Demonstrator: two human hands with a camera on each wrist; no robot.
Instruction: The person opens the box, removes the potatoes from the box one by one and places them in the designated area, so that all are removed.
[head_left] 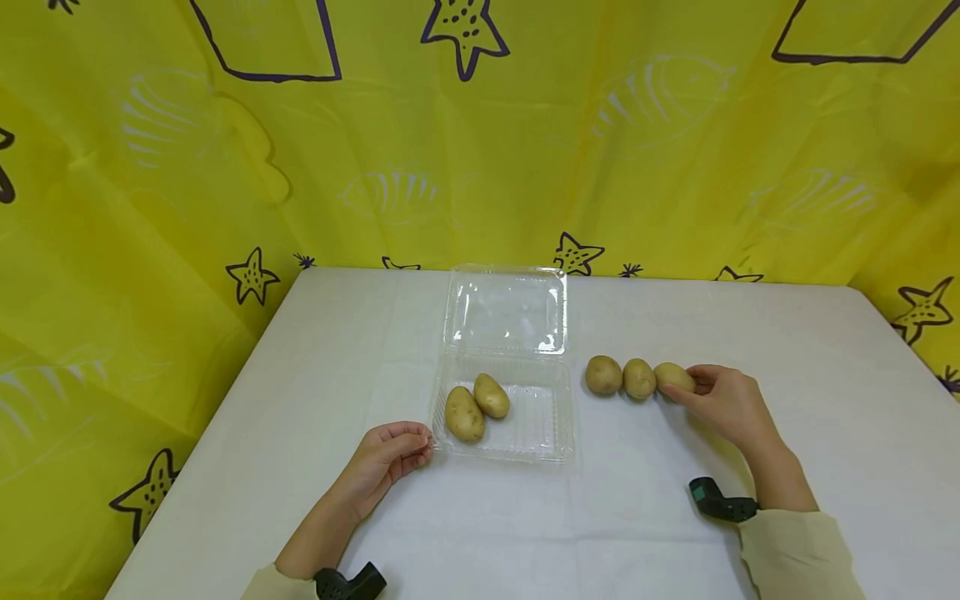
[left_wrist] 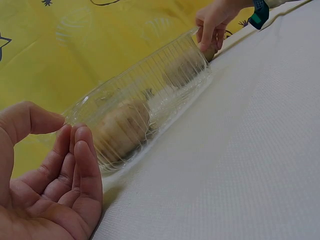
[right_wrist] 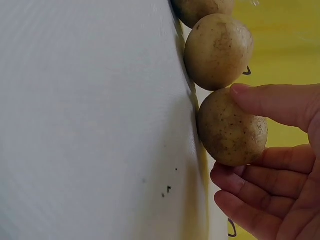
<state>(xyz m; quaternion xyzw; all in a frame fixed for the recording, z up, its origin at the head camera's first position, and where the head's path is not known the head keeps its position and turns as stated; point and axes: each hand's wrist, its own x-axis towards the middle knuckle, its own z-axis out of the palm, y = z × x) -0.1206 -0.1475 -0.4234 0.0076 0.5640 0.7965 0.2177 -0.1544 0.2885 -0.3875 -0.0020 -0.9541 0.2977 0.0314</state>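
Though tiny overhead, thumb and fingers (right_wrist: 260, 165) around potato (right_wrist: 231, 129).

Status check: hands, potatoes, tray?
Right hand grips end potato of row. Left hand curled at clamshell tray corner. Nothing in the way.

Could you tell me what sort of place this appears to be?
Probably a staged tabletop recording setup, not a kitchen: a white table, a yellow patterned cloth backdrop, and only potatoes and a clear clamshell container laid out.
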